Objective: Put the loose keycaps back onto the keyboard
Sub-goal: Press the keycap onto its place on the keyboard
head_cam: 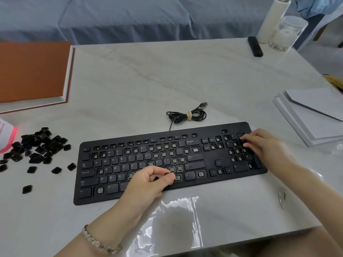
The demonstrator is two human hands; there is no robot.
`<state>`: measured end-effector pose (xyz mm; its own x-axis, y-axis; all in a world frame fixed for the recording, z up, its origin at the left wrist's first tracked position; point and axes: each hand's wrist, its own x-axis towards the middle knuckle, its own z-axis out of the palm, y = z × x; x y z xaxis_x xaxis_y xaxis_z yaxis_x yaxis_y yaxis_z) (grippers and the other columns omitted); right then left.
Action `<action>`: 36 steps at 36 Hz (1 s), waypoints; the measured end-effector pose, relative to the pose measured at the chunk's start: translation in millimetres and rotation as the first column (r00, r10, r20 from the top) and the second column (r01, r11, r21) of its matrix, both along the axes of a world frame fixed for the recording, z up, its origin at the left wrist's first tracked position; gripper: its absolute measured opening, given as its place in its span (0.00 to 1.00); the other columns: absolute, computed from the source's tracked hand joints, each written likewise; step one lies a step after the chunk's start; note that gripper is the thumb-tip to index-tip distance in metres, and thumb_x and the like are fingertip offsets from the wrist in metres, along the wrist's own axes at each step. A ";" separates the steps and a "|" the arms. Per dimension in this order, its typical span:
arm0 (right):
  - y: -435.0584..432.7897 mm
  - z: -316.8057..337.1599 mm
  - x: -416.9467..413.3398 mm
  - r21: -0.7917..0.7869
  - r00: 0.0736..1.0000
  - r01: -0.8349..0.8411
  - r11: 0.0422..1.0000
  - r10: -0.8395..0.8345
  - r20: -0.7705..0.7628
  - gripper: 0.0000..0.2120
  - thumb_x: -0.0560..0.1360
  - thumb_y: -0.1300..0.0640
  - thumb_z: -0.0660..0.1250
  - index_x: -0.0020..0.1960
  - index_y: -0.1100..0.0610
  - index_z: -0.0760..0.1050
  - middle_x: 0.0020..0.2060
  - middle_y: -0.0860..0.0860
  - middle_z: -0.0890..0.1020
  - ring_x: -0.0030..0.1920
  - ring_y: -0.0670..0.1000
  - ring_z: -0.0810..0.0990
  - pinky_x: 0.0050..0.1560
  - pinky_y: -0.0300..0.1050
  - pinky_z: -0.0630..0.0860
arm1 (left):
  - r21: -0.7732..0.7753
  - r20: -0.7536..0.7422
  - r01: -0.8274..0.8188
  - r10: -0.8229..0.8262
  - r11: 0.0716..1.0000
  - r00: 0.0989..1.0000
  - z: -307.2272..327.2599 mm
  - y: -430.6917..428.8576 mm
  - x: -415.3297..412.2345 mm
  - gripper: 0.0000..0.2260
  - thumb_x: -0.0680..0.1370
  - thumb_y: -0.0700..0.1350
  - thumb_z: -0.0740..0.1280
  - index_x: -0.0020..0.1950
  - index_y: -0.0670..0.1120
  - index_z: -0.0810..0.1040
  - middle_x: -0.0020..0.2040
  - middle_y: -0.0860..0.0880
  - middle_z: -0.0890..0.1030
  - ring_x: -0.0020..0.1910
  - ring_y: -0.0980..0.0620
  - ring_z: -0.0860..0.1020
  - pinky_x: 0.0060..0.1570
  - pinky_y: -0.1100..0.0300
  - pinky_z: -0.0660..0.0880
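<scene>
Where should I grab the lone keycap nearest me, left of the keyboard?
Pinch the lone keycap across two opposite side walls, coming straight down from above. It sits by itself on the table, apart from the pile, so its sides are free.

One keyboard [209,161], one cable [187,115], left hand [148,180], right hand [263,143], many loose keycaps [42,143].

LEFT: your left hand [150,182] pinches a keycap [169,173] between thumb and forefinger, over the keyboard's [209,162] lower middle rows | RIGHT: your right hand [263,145] sets bent fingertips on the number pad's far corner | KEYBOARD: many sockets bare | TABLE [130,80]: loose keycaps [39,145] heaped left of keyboard; coiled cable [187,115] behind it
</scene>
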<state>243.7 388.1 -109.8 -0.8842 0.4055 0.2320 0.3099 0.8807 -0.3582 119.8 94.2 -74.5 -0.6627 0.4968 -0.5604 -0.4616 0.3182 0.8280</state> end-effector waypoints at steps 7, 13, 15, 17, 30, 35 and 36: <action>-2.9 0.1 -3.6 -0.051 0.998 0.061 0.997 -0.061 0.018 0.06 0.71 0.68 0.69 0.47 0.65 0.81 0.41 0.53 0.76 0.40 0.53 0.75 0.45 0.30 0.67 | -0.036 -0.060 0.022 -0.024 0.999 0.998 -2.0 1.1 -0.5 0.05 0.72 0.41 0.72 0.47 0.43 0.79 0.33 0.50 0.78 0.25 0.63 0.71 0.32 0.65 0.66; -13.3 -7.8 1.6 0.015 0.992 0.100 0.995 -0.099 -0.074 0.01 0.72 0.64 0.69 0.43 0.62 0.78 0.39 0.53 0.75 0.43 0.48 0.68 0.44 0.36 0.66 | -0.029 -0.080 0.024 -0.026 0.999 0.996 -4.0 1.1 -0.6 0.06 0.72 0.41 0.72 0.46 0.43 0.80 0.32 0.51 0.77 0.27 0.59 0.70 0.34 0.64 0.66; -15.1 -8.8 3.4 0.141 0.993 0.080 0.987 -0.067 -0.094 0.06 0.71 0.64 0.69 0.47 0.62 0.82 0.42 0.57 0.77 0.43 0.50 0.68 0.42 0.40 0.68 | -0.027 -0.091 0.020 -0.022 0.999 0.996 -4.4 1.6 -1.3 0.06 0.71 0.42 0.73 0.46 0.44 0.80 0.33 0.51 0.77 0.28 0.57 0.69 0.35 0.63 0.66; -19.0 -7.8 5.3 0.140 0.994 0.082 0.987 -0.071 -0.087 0.10 0.72 0.61 0.66 0.50 0.61 0.82 0.45 0.59 0.78 0.45 0.53 0.69 0.39 0.47 0.74 | -0.015 -0.097 0.019 -0.020 1.000 0.995 -4.7 2.9 -1.7 0.06 0.71 0.42 0.73 0.46 0.45 0.79 0.31 0.53 0.76 0.28 0.57 0.69 0.35 0.63 0.67; -39.5 -10.1 9.1 0.150 0.975 0.221 0.964 -0.222 -0.006 0.12 0.71 0.64 0.70 0.54 0.61 0.81 0.54 0.61 0.77 0.55 0.64 0.73 0.53 0.59 0.72 | 0.012 -0.283 0.050 -0.045 0.999 0.958 4.9 5.0 -3.7 0.08 0.69 0.41 0.75 0.45 0.45 0.79 0.27 0.60 0.75 0.27 0.64 0.71 0.33 0.74 0.66; -51.5 6.0 -2.4 0.113 0.960 0.230 0.967 -0.245 0.137 0.13 0.74 0.57 0.68 0.54 0.63 0.80 0.58 0.58 0.76 0.61 0.62 0.69 0.60 0.55 0.66 | 0.060 -0.381 0.067 -0.039 0.996 0.924 13.7 0.7 -3.6 0.08 0.67 0.39 0.76 0.42 0.46 0.79 0.27 0.60 0.74 0.29 0.61 0.69 0.34 0.73 0.66; -59.5 10.9 -6.2 0.044 0.964 0.229 0.972 -0.233 0.129 0.12 0.74 0.57 0.67 0.54 0.62 0.80 0.59 0.57 0.75 0.62 0.60 0.68 0.62 0.51 0.64 | 0.068 -0.391 0.072 -0.040 0.995 0.919 15.5 -0.8 -3.4 0.09 0.67 0.39 0.76 0.42 0.46 0.79 0.27 0.60 0.74 0.29 0.61 0.69 0.35 0.73 0.67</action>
